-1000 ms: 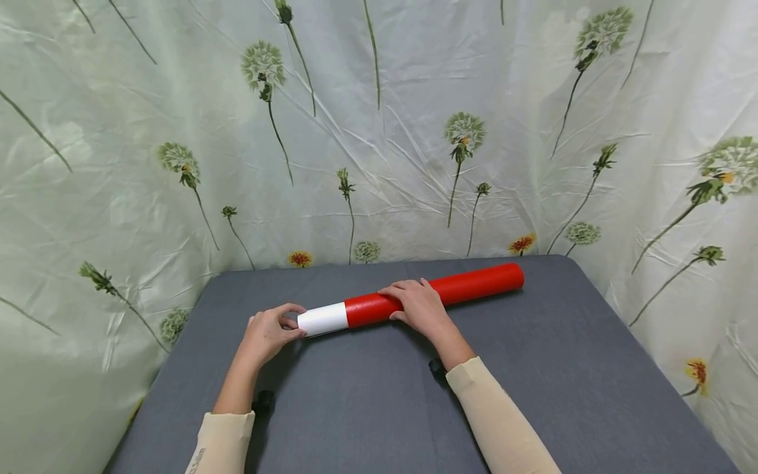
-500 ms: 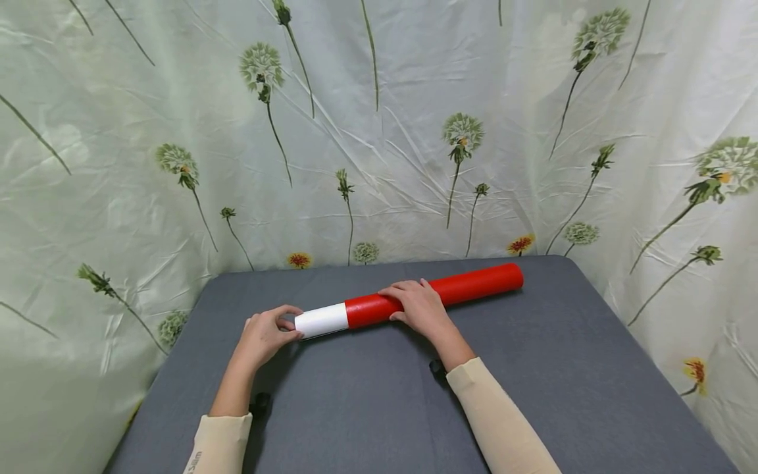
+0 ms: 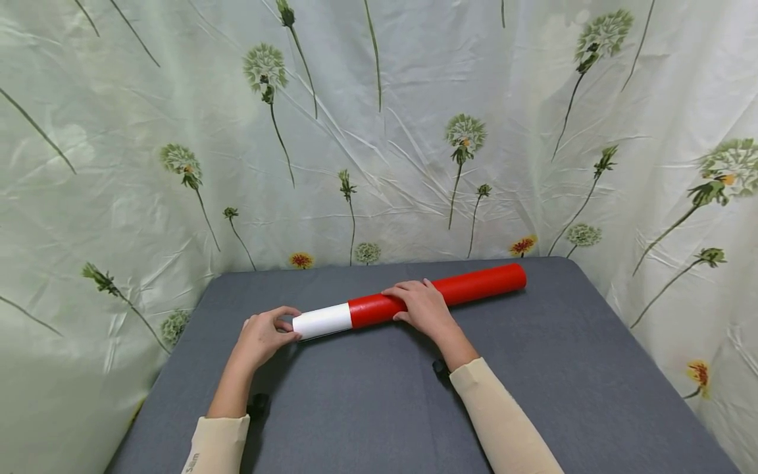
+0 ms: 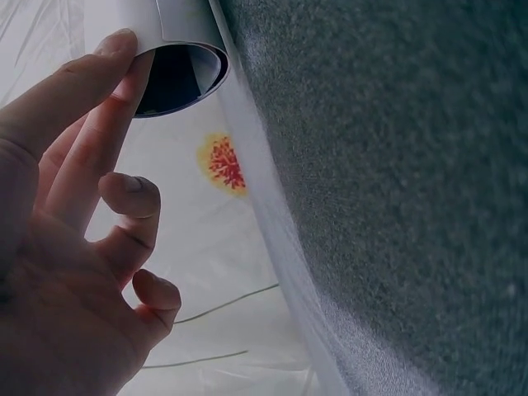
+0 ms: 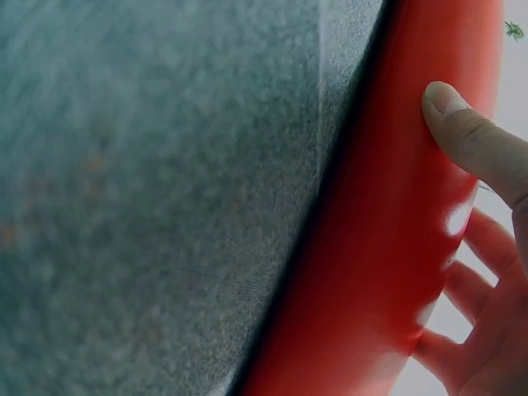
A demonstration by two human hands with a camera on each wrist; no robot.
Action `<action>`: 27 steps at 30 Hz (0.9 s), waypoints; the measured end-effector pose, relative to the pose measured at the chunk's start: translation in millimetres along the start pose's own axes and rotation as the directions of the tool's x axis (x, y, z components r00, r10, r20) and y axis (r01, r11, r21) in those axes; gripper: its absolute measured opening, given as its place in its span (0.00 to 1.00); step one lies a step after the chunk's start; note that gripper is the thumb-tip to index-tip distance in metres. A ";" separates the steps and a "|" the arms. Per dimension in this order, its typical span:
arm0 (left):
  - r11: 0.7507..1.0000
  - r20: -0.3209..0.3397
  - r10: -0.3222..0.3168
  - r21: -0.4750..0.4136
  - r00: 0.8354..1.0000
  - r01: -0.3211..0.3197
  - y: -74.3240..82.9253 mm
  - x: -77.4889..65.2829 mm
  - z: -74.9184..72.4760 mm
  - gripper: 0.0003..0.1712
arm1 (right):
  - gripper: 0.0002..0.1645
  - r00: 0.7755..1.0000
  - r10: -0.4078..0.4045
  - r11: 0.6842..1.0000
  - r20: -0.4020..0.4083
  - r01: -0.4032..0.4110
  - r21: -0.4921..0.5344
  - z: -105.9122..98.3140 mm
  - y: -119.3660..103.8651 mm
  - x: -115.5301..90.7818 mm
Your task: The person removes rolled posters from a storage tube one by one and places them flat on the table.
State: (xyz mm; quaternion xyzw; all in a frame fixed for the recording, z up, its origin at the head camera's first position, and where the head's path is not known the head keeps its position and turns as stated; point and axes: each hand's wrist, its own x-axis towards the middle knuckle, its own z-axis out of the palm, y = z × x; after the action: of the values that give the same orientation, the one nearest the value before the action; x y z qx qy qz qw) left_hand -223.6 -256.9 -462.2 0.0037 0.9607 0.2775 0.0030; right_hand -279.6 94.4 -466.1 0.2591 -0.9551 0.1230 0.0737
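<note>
A red tube [image 3: 482, 283] lies slanted on the dark grey table. From its left end sticks out a white rolled-up poster [image 3: 322, 321]. My left hand [image 3: 260, 337] pinches the poster's free end between thumb and fingers. In the left wrist view the hand [image 4: 74, 305] has its thumb on the outside of the poster [image 4: 186, 21], whose dark inner side and overlapping edge show; the other fingers are bent and apart from it. My right hand [image 3: 425, 309] grips the tube around its middle from above. The right wrist view has the thumb [image 5: 474, 140] on the tube's [image 5: 371, 231] near side.
The grey table [image 3: 367, 408] ends at the back against a pale curtain [image 3: 403, 164] printed with dandelions. A dark strap piece [image 3: 258, 405] shows under the left wrist, and a similar one [image 3: 441, 370] under the right.
My left hand has drawn slightly to the left with the poster's end, and a longer white stretch shows outside the tube. The right hand keeps its hold on the tube.
</note>
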 end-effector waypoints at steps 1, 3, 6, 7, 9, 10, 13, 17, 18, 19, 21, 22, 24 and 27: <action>1.000 -0.001 0.000 0.001 1.000 0.000 -0.3 -0.5 -0.2 0.26 | 0.34 1.000 0.000 1.000 0.001 0.000 -0.003 0.2 0.4 -0.2; 1.000 -0.001 0.001 -0.001 1.000 -0.001 -0.9 -2.0 -0.8 0.26 | 0.34 1.000 -0.001 1.000 0.003 0.001 -0.002 0.5 1.2 -0.6; 1.000 0.002 0.001 -0.005 1.000 -0.001 -1.2 -3.7 -2.4 0.26 | 0.34 1.000 -0.002 1.000 0.008 0.002 -0.005 1.3 2.7 -1.2; 1.000 0.001 0.000 -0.009 1.000 0.000 -1.3 -4.1 -2.9 0.26 | 0.34 1.000 -0.004 1.000 0.007 0.004 -0.006 1.6 3.3 -1.2; 1.000 0.002 -0.006 -0.020 1.000 0.006 -1.2 -4.6 -3.9 0.26 | 0.35 1.000 -0.006 1.000 0.002 0.006 -0.007 1.9 4.6 -1.3; 1.000 0.004 -0.009 -0.025 1.000 0.010 -1.2 -4.5 -4.4 0.26 | 0.35 1.000 -0.008 1.000 -0.001 0.008 -0.008 1.9 5.2 -1.3; 0.999 0.008 -0.018 -0.043 1.000 0.018 -2.7 -4.2 -5.1 0.26 | 0.34 1.000 -0.012 1.000 -0.006 0.012 -0.007 1.7 6.6 -1.1; 0.998 0.013 -0.024 -0.050 1.000 0.025 -6.5 -3.8 -4.9 0.26 | 0.34 1.000 -0.010 1.000 -0.004 0.010 -0.001 1.2 7.6 -1.4; 0.998 0.012 -0.025 -0.049 1.000 0.026 -7.4 -3.8 -4.9 0.26 | 0.34 1.000 -0.010 1.000 -0.005 0.010 0.002 1.1 7.8 -1.6; 0.999 0.013 -0.024 -0.049 1.000 0.024 -7.8 -4.2 -5.2 0.26 | 0.34 1.000 -0.010 1.000 -0.004 0.010 0.002 1.1 8.2 -1.7; 0.998 0.016 -0.027 -0.053 1.000 0.027 -8.1 -4.8 -5.7 0.26 | 0.34 1.000 -0.009 1.000 -0.001 0.009 0.001 1.3 9.0 -1.7; 0.998 0.018 -0.028 -0.057 0.999 0.029 -7.9 -5.2 -6.2 0.26 | 0.34 1.000 -0.008 1.000 0.001 0.008 0.000 1.3 9.3 -1.9; 0.998 0.021 -0.030 -0.062 0.999 0.032 -7.4 -5.8 -7.2 0.26 | 0.34 1.000 -0.005 1.000 0.003 0.005 -0.003 1.0 10.0 -2.0; 0.997 0.025 -0.032 -0.066 0.999 0.034 -6.6 -6.4 -8.4 0.26 | 0.34 1.000 0.001 1.000 0.004 -0.001 0.000 0.1 10.9 -2.2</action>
State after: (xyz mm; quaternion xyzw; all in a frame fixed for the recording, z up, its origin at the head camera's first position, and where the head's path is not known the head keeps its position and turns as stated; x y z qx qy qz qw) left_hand -217.3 -267.0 -458.6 -0.0089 0.9508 0.3089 0.0192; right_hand -283.3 104.5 -468.7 0.2591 -0.9554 0.1223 0.0716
